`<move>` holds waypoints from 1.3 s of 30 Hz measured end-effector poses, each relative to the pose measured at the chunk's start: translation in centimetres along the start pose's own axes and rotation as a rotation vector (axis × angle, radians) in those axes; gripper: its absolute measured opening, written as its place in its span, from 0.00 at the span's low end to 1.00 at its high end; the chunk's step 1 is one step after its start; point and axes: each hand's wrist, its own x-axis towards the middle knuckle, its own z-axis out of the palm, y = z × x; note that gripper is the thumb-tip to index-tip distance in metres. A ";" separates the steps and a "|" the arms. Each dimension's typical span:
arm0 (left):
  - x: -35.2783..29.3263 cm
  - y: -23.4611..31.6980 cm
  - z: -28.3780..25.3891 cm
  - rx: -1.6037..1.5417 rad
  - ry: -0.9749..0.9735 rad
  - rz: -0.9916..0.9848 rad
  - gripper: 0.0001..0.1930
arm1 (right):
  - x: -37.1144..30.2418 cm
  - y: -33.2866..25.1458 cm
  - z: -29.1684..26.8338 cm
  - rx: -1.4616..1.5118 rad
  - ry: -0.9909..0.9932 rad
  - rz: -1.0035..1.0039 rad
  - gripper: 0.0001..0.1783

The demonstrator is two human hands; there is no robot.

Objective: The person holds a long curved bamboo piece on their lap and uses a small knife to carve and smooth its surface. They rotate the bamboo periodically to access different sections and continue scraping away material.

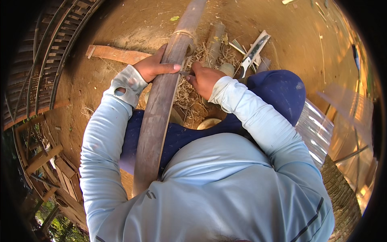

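A long grey-brown length of bamboo (155, 117) slants across my lap and away from me, with a pale cut edge along its right side. My left hand (155, 66) is closed around its left side, thumb lying over the top. Close to the right edge, the fingers of my right hand (205, 78) are pinched on a small dark blade (184, 73). Most of that blade is hidden in the fingers, and its tip meets the bamboo's edge. A tan ridge (185, 33) rings the bamboo beyond my hands. Curly shavings (189, 99) cover the ground below.
Past my right hand lies a tool with a dark blade and white-and-black handle (254, 52), among pale split pieces. A round pole (214, 42) lies in the shavings. A flat brown strip (119, 54) is at far left. Slatted bamboo (48, 52) stands left; clear corrugated sheet (316, 129) lies right.
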 end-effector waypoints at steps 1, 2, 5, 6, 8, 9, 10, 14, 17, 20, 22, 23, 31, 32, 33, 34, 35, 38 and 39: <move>0.1 0.0 0.0 0.025 0.004 0.003 0.54 | -0.1 -0.3 0.0 -0.021 -0.026 0.013 0.21; 0.3 -0.1 0.0 0.028 0.002 0.006 0.55 | 0.0 -0.3 0.2 -0.020 -0.013 0.011 0.21; 0.6 -0.3 -0.2 0.048 -0.005 0.002 0.56 | 0.2 -0.8 0.6 0.009 0.010 0.016 0.23; 0.6 -0.4 -0.3 0.061 -0.010 -0.005 0.56 | 0.5 -0.7 0.7 0.014 0.015 0.036 0.23; 0.8 -0.5 -0.4 0.076 -0.021 -0.007 0.57 | 1.4 -0.2 0.5 0.022 0.029 0.078 0.24; 0.9 -0.6 -0.3 0.077 -0.027 -0.004 0.58 | 1.7 0.1 0.0 0.023 0.001 0.079 0.25; 1.0 -0.8 -0.4 0.080 -0.027 -0.002 0.58 | 1.7 -0.1 -0.3 0.002 -0.024 0.073 0.25; 0.9 -1.0 -0.5 0.093 -0.031 0.012 0.58 | 1.7 -0.1 -0.9 -0.042 -0.085 0.049 0.26; 0.9 -0.7 -0.3 0.100 -0.033 0.009 0.56 | 1.6 0.0 -0.7 -0.055 -0.088 0.036 0.25; 1.1 -0.3 -0.1 0.012 -0.062 -0.005 0.55 | 1.6 0.4 -0.2 -0.044 -0.054 0.074 0.24; 1.0 -0.6 -0.1 0.011 -0.049 -0.010 0.55 | 0.9 -0.1 0.2 0.012 -0.024 0.155 0.23; 0.8 -0.6 -0.2 0.010 -0.039 -0.013 0.55 | 0.8 -0.3 0.0 -0.013 -0.067 0.126 0.23; 0.7 -0.2 0.1 0.069 -0.034 -0.008 0.57 | 1.5 0.3 0.7 0.031 -0.042 0.144 0.25; 0.7 -0.1 0.0 0.085 -0.025 -0.014 0.57 | 1.4 0.1 1.0 0.043 -0.024 0.166 0.26; 0.8 0.0 -0.1 0.076 -0.032 -0.010 0.57 | 1.4 0.2 0.8 0.057 -0.014 0.144 0.26; 0.8 0.1 0.0 0.063 -0.041 -0.008 0.57 | 1.5 0.2 0.4 0.063 -0.021 0.136 0.26; 0.8 0.1 0.0 0.050 -0.049 -0.006 0.56 | 1.7 0.2 -0.3 0.070 -0.028 0.127 0.26; 0.8 0.3 0.1 0.037 -0.056 -0.017 0.57 | 2.4 0.7 -0.6 0.030 -0.020 0.113 0.24; 0.9 -0.1 -0.1 0.043 -0.051 -0.013 0.56 | 2.2 0.6 -0.3 0.017 -0.040 0.120 0.24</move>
